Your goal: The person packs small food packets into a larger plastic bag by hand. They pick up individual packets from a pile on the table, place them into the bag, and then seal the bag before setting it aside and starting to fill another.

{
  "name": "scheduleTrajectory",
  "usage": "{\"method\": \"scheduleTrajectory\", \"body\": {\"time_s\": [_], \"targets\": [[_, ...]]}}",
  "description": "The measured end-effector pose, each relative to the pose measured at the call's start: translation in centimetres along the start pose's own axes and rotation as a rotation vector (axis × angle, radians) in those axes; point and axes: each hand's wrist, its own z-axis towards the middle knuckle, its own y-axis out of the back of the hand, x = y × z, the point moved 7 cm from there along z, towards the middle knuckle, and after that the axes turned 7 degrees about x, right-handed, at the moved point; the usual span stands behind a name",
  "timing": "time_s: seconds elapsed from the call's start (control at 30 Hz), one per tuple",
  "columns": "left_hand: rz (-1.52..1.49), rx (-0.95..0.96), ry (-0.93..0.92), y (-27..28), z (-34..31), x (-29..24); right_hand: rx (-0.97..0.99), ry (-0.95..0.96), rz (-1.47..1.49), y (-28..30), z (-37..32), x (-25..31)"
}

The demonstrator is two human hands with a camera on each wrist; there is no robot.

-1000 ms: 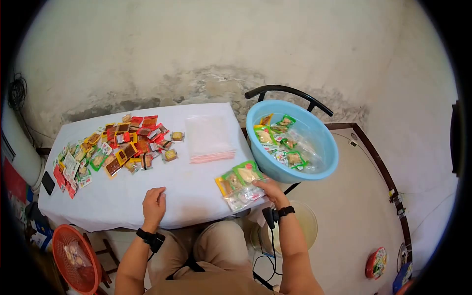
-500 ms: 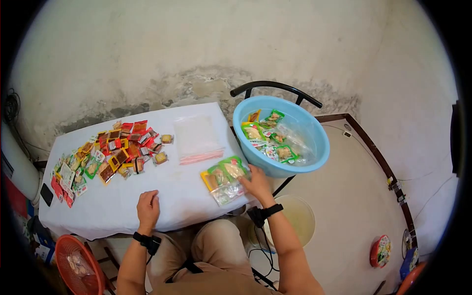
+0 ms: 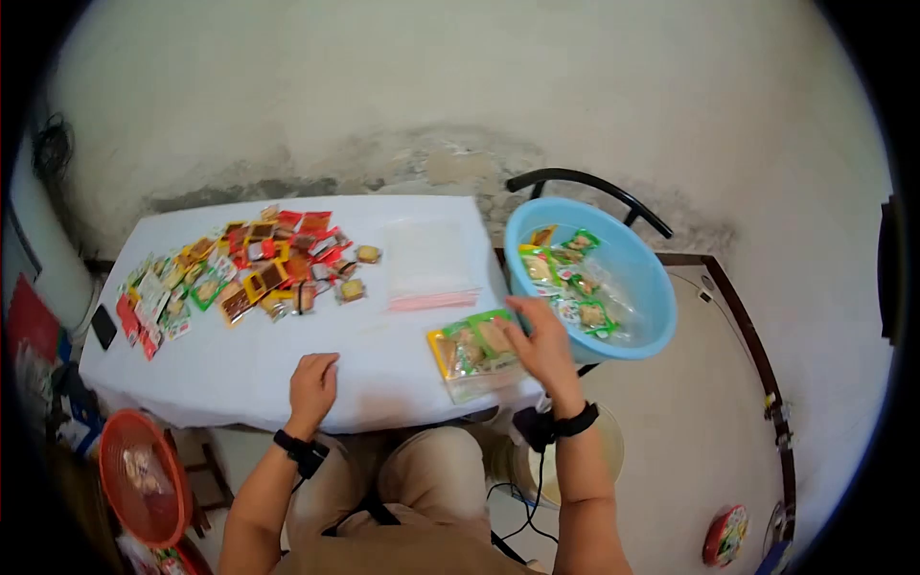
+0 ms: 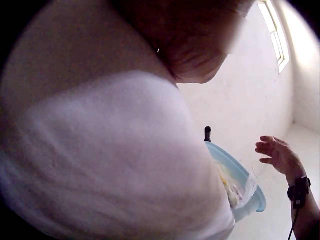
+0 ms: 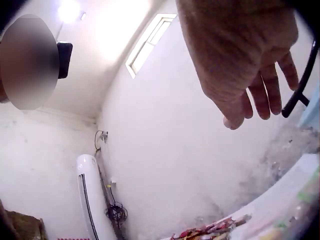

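Head view: bag, clear end toward person; long axis unclear.

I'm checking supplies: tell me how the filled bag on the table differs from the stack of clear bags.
The filled bag holds green and yellow packets; the stack of clear bags looks empty. The filled bag lies near the front edge of the white cloth; the stack of clear bags, farther back. Both rest on the cloth.

Text check | head view: print on the packets too small and blurred for me | wrist views: I read no lettering
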Motion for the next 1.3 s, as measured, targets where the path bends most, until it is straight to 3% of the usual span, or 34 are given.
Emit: {"method": "scheduleTrajectory", "body": {"time_s": [0.1,0.23,0.47,0.63,0.7,0.87,0.97,1.03,1.3], "targets": [[-0.005,-0.017,0.018,0.3,-0.1,0.1,0.12,-0.034,0.091,-1.2,3.6,1.5],[0.021,-0.002,0.01,0.3,-0.2,0.2,0.37,0.014,0.011,-8.5,7.9,0.5],[-0.009,-0.003,-0.051,0.4,-0.1,0.1,0.645,0.009,-0.553,-20.4,10.7,-5.1],[-0.044,0.009,-0.022,0.5,-0.1,0.4,0.641,0.064,-0.616,-22.4,9.4,-6.1],[-0.077,0.004,-0.016,0.6,-0.2,0.4,0.567,-0.039,-0.517,-21.6,9.1,-6.5],[-0.093,0.003,-0.016,0.7,-0.2,0.4,0.6,-0.098,-0.364,-20.7,9.3,-7.3],[-0.099,-0.012,-0.011,0.5,-0.3,0.6,0.509,-0.107,-0.301,-20.9,9.7,-9.0],[-0.104,-0.03,0.0,0.8,-0.4,0.5,0.462,-0.231,-0.266,-20.2,9.7,-9.4],[-0.086,-0.024,-0.046,0.8,-0.4,0.2,0.423,-0.101,-0.345,-20.1,8.8,-8.8]]}}
